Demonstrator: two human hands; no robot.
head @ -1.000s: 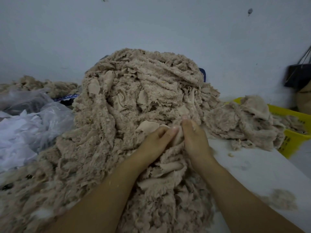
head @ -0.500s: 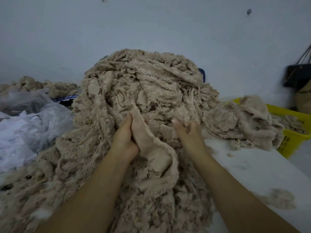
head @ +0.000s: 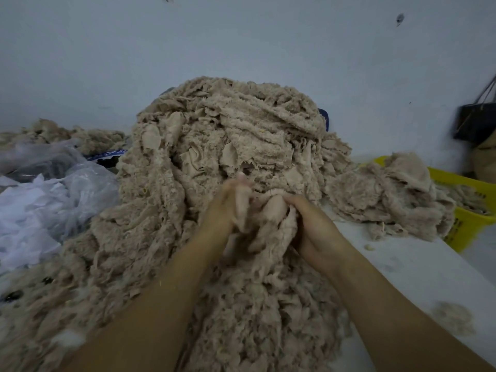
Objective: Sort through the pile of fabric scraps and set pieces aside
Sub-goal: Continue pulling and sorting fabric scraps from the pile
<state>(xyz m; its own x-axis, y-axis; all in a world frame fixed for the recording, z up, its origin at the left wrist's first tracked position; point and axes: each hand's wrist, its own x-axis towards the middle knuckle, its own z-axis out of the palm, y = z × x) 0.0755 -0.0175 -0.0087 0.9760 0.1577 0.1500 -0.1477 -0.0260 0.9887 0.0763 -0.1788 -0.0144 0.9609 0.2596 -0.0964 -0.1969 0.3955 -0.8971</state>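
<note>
A tall pile of beige fleecy fabric scraps fills the middle of the white table. My left hand and my right hand meet at the pile's front, both gripping one beige scrap bunched between them. The left hand is blurred by motion, with a strip of the scrap running up against its palm. A smaller heap of set-aside scraps lies to the right, draped over a basket's edge.
A yellow plastic basket stands at the table's right edge. Clear plastic bags with white material lie at the left, more beige scraps behind them. A dark bag hangs on the wall at the right. A fluff tuft lies on the table.
My hands, apart half a second ago with the left lifting a flap of fabric, have come together again, and both now hold the scrap bunched between them.
</note>
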